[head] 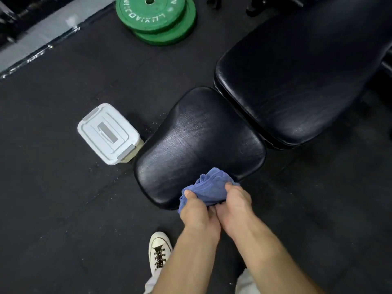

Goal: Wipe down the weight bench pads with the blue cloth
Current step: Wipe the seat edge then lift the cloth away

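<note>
The blue cloth [210, 186] is bunched up over the near edge of the black seat pad [197, 141]. My left hand [198, 211] grips its left side with the thumb on top. My right hand [235, 203] grips its right side, close against the left hand. Whether the cloth touches the pad I cannot tell. The long black back pad [297, 77] stretches away to the upper right, separated from the seat pad by a narrow gap.
A white lidded plastic box [108, 133] stands on the black rubber floor just left of the seat pad. Two green weight plates [157, 18] lie stacked at the top. My white sneaker [159, 251] is on the floor below the seat.
</note>
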